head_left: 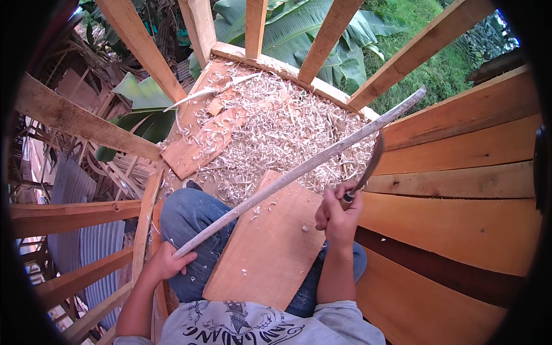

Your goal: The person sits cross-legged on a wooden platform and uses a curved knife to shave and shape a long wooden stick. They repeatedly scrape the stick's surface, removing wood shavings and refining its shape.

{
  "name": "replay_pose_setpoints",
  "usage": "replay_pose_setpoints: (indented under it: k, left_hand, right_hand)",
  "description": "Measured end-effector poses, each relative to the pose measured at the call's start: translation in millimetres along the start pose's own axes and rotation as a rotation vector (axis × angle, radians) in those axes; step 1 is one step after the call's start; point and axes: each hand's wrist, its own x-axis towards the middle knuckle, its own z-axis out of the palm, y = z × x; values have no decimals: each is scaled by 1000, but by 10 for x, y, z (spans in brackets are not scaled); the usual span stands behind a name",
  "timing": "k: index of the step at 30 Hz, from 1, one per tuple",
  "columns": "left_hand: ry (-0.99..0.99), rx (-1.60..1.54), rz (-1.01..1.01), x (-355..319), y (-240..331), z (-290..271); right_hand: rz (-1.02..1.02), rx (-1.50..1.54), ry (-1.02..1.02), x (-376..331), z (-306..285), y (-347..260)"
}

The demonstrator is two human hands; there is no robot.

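A long pale wooden stick (305,168) slants up from lower left to upper right across my lap. My left hand (170,263) is closed around its lower end. My right hand (339,213) grips the short handle of a curved knife (372,163), whose dark blade points up near the upper part of the stick. Whether the blade touches the stick I cannot tell. Under the stick, a flat wooden board (267,247) rests across my legs with a few shavings on it.
Curled wood shavings (287,132) cover the floor ahead, around another loose board (201,146). Upright wooden posts (256,29) and a low ledge edge the far side. A plank wall (448,224) stands close on the right. Slats and corrugated sheets (103,253) are at left.
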Motion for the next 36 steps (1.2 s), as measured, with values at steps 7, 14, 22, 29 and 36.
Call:
replay_pose_setpoints:
  k: [7,14,22,29,36]
  left_hand:
    - [-17,-55,6,22,-70,-11]
    - [-134,-110,5,68,-136,-97]
    - [-174,-104,19,72,-182,-137]
    - [-195,-46,-34,58,-175,-175]
    - [266,156,58,-94,-233,155]
  right_hand:
    - [32,-484,-266,-136,237,230]
    - [-111,-858,-178,-43,140,275]
    - [-181,-782,8,101,-90,223]
    - [-195,-940,-130,-44,63,240]
    - [-169,-1028,-55,-94,150,94]
